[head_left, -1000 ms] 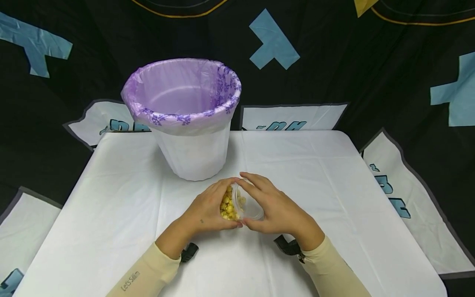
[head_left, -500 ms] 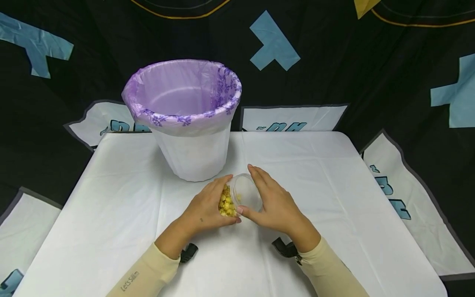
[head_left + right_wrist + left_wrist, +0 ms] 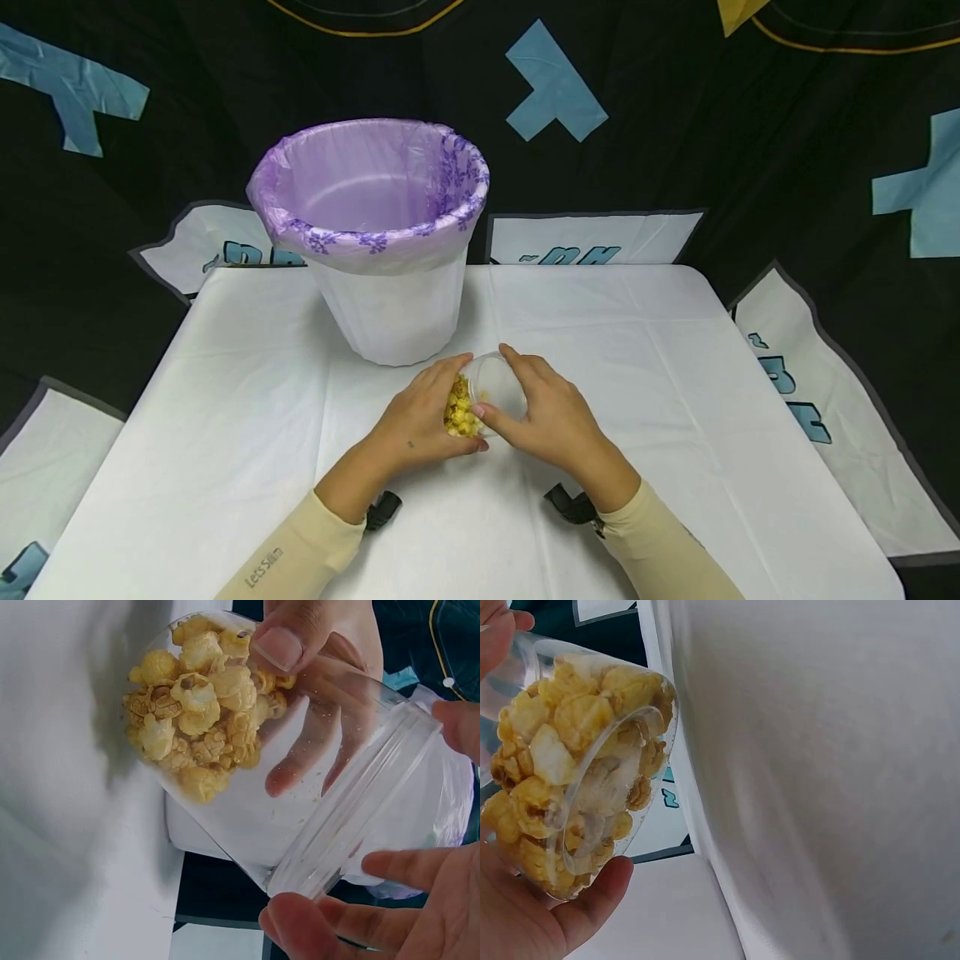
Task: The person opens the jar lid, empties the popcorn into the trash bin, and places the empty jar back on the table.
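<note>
A clear plastic jar (image 3: 255, 817) is partly filled with yellow popcorn (image 3: 460, 408). It lies tilted on its side between the two hands, with its clear lid (image 3: 358, 806) toward the right hand. My left hand (image 3: 420, 421) grips the jar's body, fingers on the far side and thumb on the near side. In the left wrist view the jar's base (image 3: 611, 787) faces the camera, popcorn resting against it. My right hand (image 3: 558, 412) holds the lid at its rim, the thumb across the near edge and the fingers over the far edge.
A white bin (image 3: 393, 308) lined with a purple flowered bag (image 3: 367, 242) stands behind the hands, left of centre. All this is on a table with a white cloth (image 3: 637, 350). A black curtain (image 3: 675, 125) hangs behind. Dark camera mounts (image 3: 573, 504) sit under both wrists.
My right hand has shifted its grip on the lid, its thumb moving up and left from the near edge. The lid's end face has come into fuller view. My left hand stays nearly still.
</note>
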A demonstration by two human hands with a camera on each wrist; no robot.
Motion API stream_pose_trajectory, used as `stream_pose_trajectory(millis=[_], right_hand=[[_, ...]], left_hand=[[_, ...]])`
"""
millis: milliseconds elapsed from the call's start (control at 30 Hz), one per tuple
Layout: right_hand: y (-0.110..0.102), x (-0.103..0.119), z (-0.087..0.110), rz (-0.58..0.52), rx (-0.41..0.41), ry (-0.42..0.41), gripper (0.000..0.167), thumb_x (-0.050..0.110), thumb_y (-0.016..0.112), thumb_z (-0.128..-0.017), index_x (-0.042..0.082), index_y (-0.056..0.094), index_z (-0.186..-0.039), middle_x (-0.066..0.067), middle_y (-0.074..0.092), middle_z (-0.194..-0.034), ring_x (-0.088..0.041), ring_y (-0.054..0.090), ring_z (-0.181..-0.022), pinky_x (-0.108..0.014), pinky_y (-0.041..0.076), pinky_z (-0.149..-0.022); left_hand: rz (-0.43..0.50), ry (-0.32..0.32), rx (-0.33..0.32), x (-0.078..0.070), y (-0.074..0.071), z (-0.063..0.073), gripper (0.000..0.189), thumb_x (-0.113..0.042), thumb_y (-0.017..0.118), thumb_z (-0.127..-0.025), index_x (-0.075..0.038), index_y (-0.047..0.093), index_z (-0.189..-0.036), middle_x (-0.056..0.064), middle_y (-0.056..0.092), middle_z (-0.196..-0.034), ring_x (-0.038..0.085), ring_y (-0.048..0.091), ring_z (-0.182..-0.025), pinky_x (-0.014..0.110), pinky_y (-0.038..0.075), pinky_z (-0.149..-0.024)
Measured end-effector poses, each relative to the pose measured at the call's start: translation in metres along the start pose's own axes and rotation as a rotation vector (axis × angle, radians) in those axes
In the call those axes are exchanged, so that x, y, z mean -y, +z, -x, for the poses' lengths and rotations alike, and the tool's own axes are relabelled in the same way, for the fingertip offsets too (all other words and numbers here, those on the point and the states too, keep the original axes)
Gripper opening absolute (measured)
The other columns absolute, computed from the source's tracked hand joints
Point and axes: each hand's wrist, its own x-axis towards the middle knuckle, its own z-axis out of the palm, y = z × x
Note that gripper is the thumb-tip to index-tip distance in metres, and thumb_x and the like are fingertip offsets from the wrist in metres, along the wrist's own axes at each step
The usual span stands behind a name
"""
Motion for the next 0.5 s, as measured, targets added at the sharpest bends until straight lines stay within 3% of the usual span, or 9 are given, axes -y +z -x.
stream_pose_trajectory(millis=[200, 500], right_hand=[[-0.001, -0.004, 0.000, -0.026, 0.021, -0.054, 0.080, 0.070, 0.057, -0.087, 0.027, 0.040, -0.153, -0.005, 0.056, -0.138, -0.025, 0.059, -0.120, -0.047, 0.053, -0.096], [-0.010, -0.011, 0.000, -0.037, 0.157, -0.145, 0.077, 0.059, 0.060, -0.091, 0.040, 0.026, -0.157, -0.006, 0.035, -0.159, -0.030, 0.043, -0.139, -0.056, 0.047, -0.102]], left_hand=[[0.009, 0.015, -0.003, 0.001, 0.000, 0.000, 0.114, -0.058, 0.089, -0.062, -0.018, 0.032, -0.153, 0.002, 0.046, -0.149, 0.021, 0.046, -0.135, 0.047, 0.047, -0.104], [0.021, -0.004, 0.024, 0.002, 0.000, -0.001, 0.116, -0.060, 0.087, -0.062, -0.019, 0.030, -0.154, 0.001, 0.044, -0.151, 0.020, 0.044, -0.137, 0.046, 0.045, -0.107]])
